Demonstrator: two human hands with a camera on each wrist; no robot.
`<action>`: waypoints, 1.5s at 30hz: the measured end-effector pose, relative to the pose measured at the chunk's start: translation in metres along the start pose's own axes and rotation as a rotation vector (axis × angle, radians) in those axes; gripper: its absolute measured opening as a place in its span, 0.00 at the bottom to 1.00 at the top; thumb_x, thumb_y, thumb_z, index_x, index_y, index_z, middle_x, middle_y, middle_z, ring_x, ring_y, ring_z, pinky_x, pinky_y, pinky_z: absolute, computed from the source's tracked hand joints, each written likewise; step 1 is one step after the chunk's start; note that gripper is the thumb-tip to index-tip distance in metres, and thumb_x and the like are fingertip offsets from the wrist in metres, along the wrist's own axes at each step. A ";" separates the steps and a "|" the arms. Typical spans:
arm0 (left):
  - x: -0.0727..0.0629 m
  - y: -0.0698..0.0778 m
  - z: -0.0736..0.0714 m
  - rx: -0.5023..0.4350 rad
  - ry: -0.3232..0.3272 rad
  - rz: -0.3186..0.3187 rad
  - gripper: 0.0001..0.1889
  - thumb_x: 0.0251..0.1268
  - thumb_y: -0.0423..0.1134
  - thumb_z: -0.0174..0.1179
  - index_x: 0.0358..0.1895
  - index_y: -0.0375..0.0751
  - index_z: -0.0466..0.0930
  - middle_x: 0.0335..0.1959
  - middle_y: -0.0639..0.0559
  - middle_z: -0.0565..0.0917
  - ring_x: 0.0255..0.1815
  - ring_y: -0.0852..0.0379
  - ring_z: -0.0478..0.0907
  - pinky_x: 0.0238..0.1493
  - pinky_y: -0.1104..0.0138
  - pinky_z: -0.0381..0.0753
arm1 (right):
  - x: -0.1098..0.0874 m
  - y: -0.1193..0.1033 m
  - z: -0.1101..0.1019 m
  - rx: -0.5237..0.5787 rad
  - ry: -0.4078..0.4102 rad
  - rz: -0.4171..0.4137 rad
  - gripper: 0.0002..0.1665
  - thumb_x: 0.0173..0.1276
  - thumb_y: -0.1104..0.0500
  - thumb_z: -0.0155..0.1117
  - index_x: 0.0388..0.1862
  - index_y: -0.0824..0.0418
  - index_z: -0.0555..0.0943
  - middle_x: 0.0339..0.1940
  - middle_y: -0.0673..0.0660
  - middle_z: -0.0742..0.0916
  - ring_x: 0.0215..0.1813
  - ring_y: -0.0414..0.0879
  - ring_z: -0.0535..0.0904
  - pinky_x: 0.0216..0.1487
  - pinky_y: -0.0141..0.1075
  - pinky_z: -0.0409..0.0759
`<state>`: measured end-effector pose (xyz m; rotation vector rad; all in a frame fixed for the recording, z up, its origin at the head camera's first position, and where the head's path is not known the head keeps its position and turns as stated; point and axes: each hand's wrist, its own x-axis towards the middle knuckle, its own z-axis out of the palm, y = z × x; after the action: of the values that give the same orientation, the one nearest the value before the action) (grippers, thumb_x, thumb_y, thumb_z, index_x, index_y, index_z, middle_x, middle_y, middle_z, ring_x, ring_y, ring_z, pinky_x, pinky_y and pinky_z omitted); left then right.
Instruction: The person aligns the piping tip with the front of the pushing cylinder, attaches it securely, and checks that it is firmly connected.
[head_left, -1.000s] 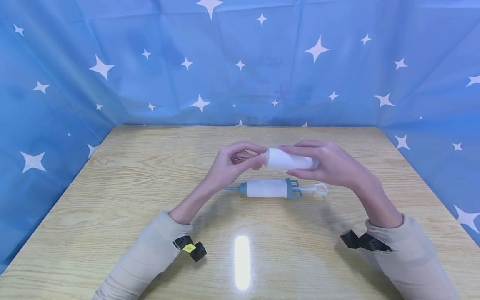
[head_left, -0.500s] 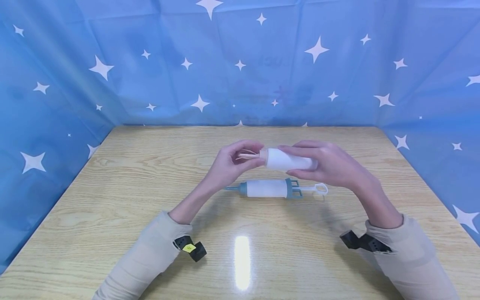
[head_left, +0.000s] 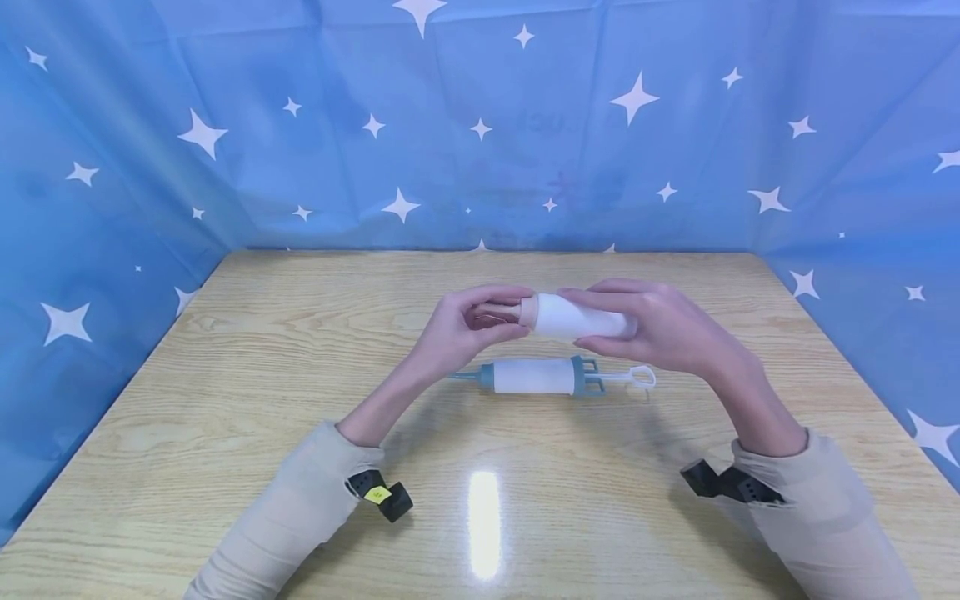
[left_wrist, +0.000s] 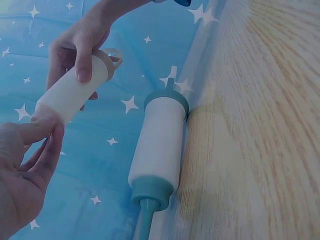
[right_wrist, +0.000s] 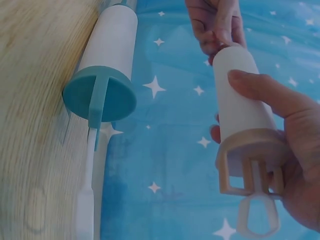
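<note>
In the head view, my right hand [head_left: 667,325] grips a large syringe by its white barrel [head_left: 558,317], lifted above the table. Its beige end flange [right_wrist: 255,145] and white ring-shaped plunger handle [right_wrist: 258,215] show in the right wrist view. My left hand [head_left: 450,329] pinches the beige cap [head_left: 529,312] at the other end with thumb and fingers; the nozzle is hidden by them. A second syringe [head_left: 534,377], with a white barrel and blue-green cap, nozzle and flange, lies on the table just below the hands.
The wooden table [head_left: 247,400] carries a bright light reflection [head_left: 484,525] near its front. A blue cloth with white stars [head_left: 480,83] hangs behind and along both sides. Each sleeve bears a black wrist camera [head_left: 381,495].
My left fingers loosened half a second ago, baring a thin beige nozzle, and now close round the cap end again. The right hand and the blue-green syringe stay put.
</note>
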<state>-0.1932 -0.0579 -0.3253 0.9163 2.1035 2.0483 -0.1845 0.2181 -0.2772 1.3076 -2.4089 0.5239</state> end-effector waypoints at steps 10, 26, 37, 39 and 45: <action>0.000 0.000 0.001 -0.002 0.021 -0.039 0.14 0.73 0.36 0.62 0.57 0.35 0.82 0.45 0.43 0.87 0.40 0.39 0.87 0.46 0.53 0.88 | 0.002 -0.001 0.003 -0.011 0.011 -0.023 0.34 0.53 0.58 0.82 0.61 0.59 0.83 0.46 0.58 0.89 0.39 0.49 0.87 0.32 0.41 0.87; 0.000 0.001 0.002 0.034 0.017 -0.003 0.15 0.67 0.28 0.66 0.56 0.31 0.83 0.47 0.41 0.87 0.40 0.47 0.88 0.45 0.59 0.88 | 0.001 -0.001 0.003 0.005 -0.016 -0.010 0.34 0.55 0.57 0.81 0.62 0.60 0.83 0.48 0.58 0.88 0.39 0.49 0.87 0.32 0.40 0.86; -0.001 -0.001 0.002 0.064 0.013 0.095 0.17 0.63 0.26 0.68 0.55 0.31 0.83 0.51 0.43 0.82 0.48 0.50 0.87 0.52 0.59 0.86 | 0.001 -0.002 0.002 0.009 -0.033 0.009 0.34 0.55 0.58 0.81 0.63 0.61 0.82 0.49 0.59 0.88 0.41 0.49 0.87 0.34 0.41 0.87; -0.001 -0.001 0.002 0.050 0.008 0.065 0.17 0.67 0.28 0.66 0.58 0.33 0.81 0.50 0.42 0.83 0.46 0.46 0.87 0.50 0.56 0.87 | 0.001 -0.002 0.002 0.007 -0.030 0.010 0.34 0.55 0.59 0.81 0.63 0.61 0.83 0.49 0.59 0.88 0.40 0.49 0.87 0.34 0.41 0.87; 0.000 0.000 0.001 0.035 0.002 -0.069 0.13 0.74 0.36 0.62 0.55 0.32 0.82 0.39 0.36 0.86 0.33 0.41 0.87 0.41 0.53 0.89 | 0.002 -0.003 0.002 0.005 -0.034 -0.006 0.34 0.56 0.57 0.80 0.63 0.60 0.82 0.49 0.57 0.89 0.39 0.47 0.86 0.32 0.40 0.86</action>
<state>-0.1932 -0.0574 -0.3258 0.8343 2.1468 1.9867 -0.1831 0.2144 -0.2772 1.3353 -2.4319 0.5109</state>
